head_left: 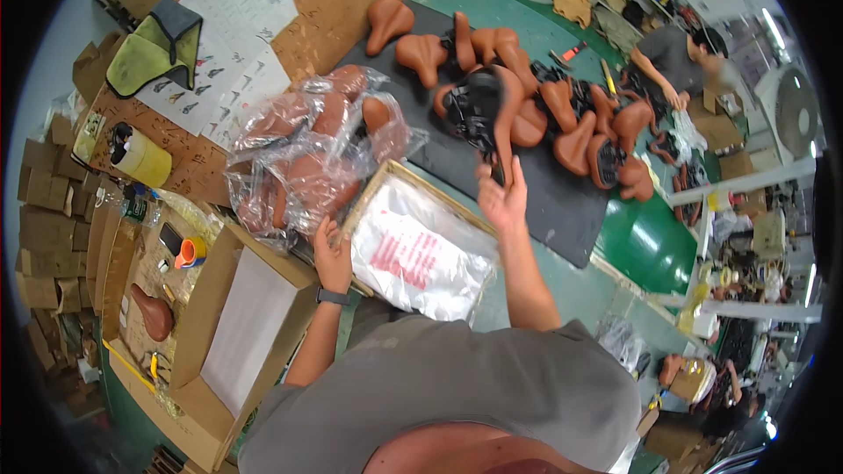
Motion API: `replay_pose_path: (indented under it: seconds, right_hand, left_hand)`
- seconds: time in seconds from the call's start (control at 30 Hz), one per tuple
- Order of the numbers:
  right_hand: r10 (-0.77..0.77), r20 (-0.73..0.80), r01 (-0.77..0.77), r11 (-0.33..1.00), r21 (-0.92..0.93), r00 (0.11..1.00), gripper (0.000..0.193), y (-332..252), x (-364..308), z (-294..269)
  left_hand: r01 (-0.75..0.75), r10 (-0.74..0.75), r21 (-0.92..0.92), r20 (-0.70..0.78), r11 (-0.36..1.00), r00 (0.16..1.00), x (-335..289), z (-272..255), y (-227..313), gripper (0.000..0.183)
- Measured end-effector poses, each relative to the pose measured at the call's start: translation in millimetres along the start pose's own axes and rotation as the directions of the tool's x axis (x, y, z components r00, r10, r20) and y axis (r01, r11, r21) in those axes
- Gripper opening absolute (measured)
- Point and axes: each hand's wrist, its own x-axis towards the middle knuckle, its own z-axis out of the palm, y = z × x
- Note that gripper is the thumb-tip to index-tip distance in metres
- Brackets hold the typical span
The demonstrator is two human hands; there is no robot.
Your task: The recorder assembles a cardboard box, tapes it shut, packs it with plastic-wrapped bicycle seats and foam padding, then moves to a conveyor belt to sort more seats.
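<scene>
My right hand [503, 197] grips the narrow nose of a brown bicycle saddle [483, 110], which is turned so its black underside shows. It hangs above the black mat [562, 211], among several more brown saddles [580, 145]. My left hand [332, 254], with a dark band at the wrist, rests at the edge of a shallow tray [386, 177] lined with clear plastic bags bearing red print. Just left of that hand lies a heap of saddles wrapped in clear plastic [303, 145].
An open cardboard box [224, 325] with a white liner stands at my lower left. Beyond it are a yellow tape roll [140, 158], an orange tape dispenser [187, 253] and a single saddle [154, 312]. Another person [676, 61] works at the table's far right.
</scene>
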Motion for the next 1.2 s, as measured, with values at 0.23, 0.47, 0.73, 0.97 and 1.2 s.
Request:
replay_pose_path:
  seconds: [0.23, 0.47, 0.73, 0.97, 1.2]
  right_hand:
    - [0.080, 0.122, -0.055, 0.978, -0.199, 0.989, 0.097, 109.8, -250.6, 13.1]
    - [0.020, 0.118, -0.017, 1.000, -0.021, 0.993, 0.100, 143.6, -407.0, -13.2]
    - [-0.187, -0.039, 0.164, 0.928, -0.335, 0.982, 0.099, 156.3, -531.9, -10.2]
    - [-0.901, 0.034, 0.257, 0.086, -0.963, 0.432, 0.078, 152.4, -606.0, -53.9]
    - [-0.717, -0.273, -0.085, 0.287, -0.954, 0.641, 0.067, 134.2, -577.1, -113.3]
  left_hand:
    - [-0.765, 0.715, 0.064, 0.314, 0.641, 0.625, -100.8, 60.8, 148.5, 0.071]
    - [-0.859, 0.665, -0.058, 0.660, 0.508, 0.349, -199.0, 152.9, 274.4, 0.101]
    - [-0.454, 0.351, -0.020, 0.665, 0.891, 0.659, -160.8, 296.2, 126.9, 0.032]
    - [-0.449, -0.047, 0.566, 0.655, 0.691, 0.754, -224.4, 264.0, -108.6, 0.034]
    - [-0.306, 0.030, 0.321, 0.644, 0.896, 0.764, -213.3, 228.0, -139.5, 0.031]
